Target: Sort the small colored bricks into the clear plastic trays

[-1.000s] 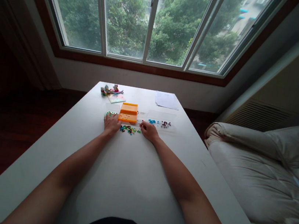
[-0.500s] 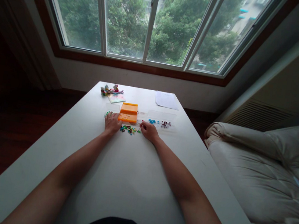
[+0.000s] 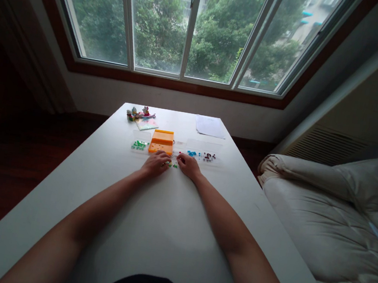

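Observation:
My left hand (image 3: 156, 163) lies over the pile of small coloured pieces, hiding most of it, with its fingers stretched toward the right and a little apart. A few green pieces (image 3: 175, 166) show between the hands. My right hand (image 3: 189, 166) rests just right of them, its fingers curled together; whatever they may hold is too small to make out. Behind the left hand stands an opened orange case (image 3: 163, 140) with some small pieces in its near half. Green pieces (image 3: 138, 145) sit in a clear box to its left.
Blue pieces (image 3: 192, 153) and dark brown pieces (image 3: 209, 157) lie in a clear tray on the right. Small colourful figures (image 3: 136, 114), a printed card (image 3: 148, 124) and white paper sheets (image 3: 210, 127) lie at the white table's (image 3: 162, 231) far end. A sofa (image 3: 312, 215) stands at right.
My left hand has moved right, from the box of green pieces to the mixed pile, which it now covers. The green pieces in the box are uncovered. My right hand has stayed nearly still.

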Tool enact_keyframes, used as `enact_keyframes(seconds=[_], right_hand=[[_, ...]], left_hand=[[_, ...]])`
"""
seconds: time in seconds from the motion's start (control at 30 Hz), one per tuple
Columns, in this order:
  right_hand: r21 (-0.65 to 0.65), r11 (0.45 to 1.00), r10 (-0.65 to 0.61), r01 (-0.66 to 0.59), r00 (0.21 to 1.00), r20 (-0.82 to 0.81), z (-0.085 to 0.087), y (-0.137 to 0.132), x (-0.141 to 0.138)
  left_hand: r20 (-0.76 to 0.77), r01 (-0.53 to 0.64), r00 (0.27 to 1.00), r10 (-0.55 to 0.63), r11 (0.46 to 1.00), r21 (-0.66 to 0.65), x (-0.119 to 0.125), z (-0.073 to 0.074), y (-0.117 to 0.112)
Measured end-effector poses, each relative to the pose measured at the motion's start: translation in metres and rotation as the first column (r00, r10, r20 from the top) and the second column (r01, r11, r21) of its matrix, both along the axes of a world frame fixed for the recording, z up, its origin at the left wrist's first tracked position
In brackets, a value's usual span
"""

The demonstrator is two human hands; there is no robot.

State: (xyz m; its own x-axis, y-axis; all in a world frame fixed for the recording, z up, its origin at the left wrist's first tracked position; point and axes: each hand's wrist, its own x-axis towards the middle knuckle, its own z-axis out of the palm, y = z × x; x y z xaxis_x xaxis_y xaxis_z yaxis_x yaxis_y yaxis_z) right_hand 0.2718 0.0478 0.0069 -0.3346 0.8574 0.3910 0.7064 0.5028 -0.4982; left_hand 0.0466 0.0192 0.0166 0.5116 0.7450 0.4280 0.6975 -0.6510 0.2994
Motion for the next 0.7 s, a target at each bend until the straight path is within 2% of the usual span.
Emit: enact_keyframes(seconds=[0.07, 0.17, 0.37, 0.7], right_hand=[[0.003, 1.0, -0.002, 0.002, 1.0, -0.002, -0.0006, 0.0003, 0.0003], [0.001, 1.0, -0.004, 0.004, 1.0, -0.004, -0.0027, 0.0016, 0.0005], [0.004, 1.0, -0.009, 0.009, 1.0, 0.001, -0.0048, 0.0035, 0.0003], [0.001, 1.0, -0.016, 0.016, 1.0, -0.005, -0.0034, 0.0025, 0.0009]], left_hand=[[-0.03, 0.082, 0.996, -0.081, 0.997, 0.012, 0.0078, -0.0014, -0.0044], [-0.075, 0.131, 0.989, -0.13, 0.991, 0.008, 0.0129, -0.0024, -0.0086], [-0.128, 0.153, 0.98, -0.153, 0.988, -0.014, 0.0126, -0.0037, -0.0105], [-0.103, 0.183, 0.978, -0.183, 0.983, -0.016, 0.014, -0.0023, -0.0081]])
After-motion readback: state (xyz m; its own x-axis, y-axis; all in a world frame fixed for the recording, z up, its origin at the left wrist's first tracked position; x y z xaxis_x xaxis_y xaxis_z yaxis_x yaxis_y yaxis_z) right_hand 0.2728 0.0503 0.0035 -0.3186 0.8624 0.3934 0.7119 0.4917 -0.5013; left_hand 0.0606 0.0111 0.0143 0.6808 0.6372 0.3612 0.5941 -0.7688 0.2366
